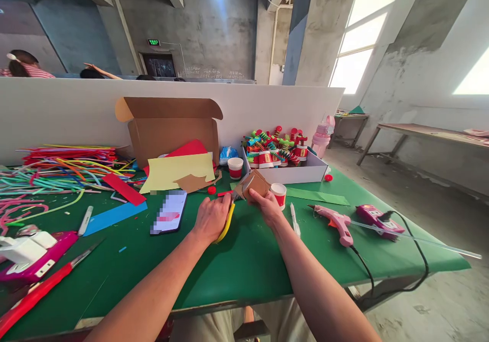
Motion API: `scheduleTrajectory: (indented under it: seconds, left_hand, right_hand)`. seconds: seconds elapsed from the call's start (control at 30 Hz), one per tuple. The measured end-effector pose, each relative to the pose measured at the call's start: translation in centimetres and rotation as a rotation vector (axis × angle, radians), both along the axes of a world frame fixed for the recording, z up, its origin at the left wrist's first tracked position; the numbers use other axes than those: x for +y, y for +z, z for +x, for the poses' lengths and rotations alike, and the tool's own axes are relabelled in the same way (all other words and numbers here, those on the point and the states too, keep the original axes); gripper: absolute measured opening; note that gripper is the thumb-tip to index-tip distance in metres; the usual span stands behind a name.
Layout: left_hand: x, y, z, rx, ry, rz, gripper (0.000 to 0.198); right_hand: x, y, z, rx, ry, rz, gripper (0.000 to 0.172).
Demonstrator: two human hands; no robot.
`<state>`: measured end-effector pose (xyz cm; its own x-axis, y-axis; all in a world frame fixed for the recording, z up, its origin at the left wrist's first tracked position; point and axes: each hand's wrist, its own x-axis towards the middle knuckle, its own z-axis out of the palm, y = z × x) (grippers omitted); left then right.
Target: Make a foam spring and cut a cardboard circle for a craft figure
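Note:
My left hand (211, 217) grips yellow-handled scissors (227, 221), whose blades reach toward a piece of brown cardboard (255, 183). My right hand (267, 203) holds that cardboard piece up just above the green table (244, 260). A small red-and-white paper cup (279, 194) stands right beside my right hand. A white pen (294, 219) lies just to the right of my right wrist.
A phone (169, 211) lies left of my left hand. An open cardboard box (171, 128), yellow and red paper sheets (178, 171), a white tray of finished craft figures (284, 159), a pink glue gun (336, 222), pipe cleaners (57, 171) and a red knife (38, 291) surround the work spot.

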<state>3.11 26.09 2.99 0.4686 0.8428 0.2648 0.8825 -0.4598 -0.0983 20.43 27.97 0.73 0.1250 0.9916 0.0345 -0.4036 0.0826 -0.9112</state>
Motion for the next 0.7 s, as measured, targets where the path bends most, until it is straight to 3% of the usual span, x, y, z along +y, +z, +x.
scheduleTrajectory:
  seconds: [0.43, 0.7]
  left_hand:
    - [0.0, -0.3, 0.2, 0.017, -0.001, -0.068, 0.025]
    - [-0.4, 0.3, 0.1, 0.039, -0.009, -0.095, 0.025]
  right_hand:
    - [0.0, 0.2, 0.3, -0.024, -0.001, -0.024, 0.047]
    - [0.5, -0.3, 1.3, -0.074, 0.009, -0.019, 0.046]
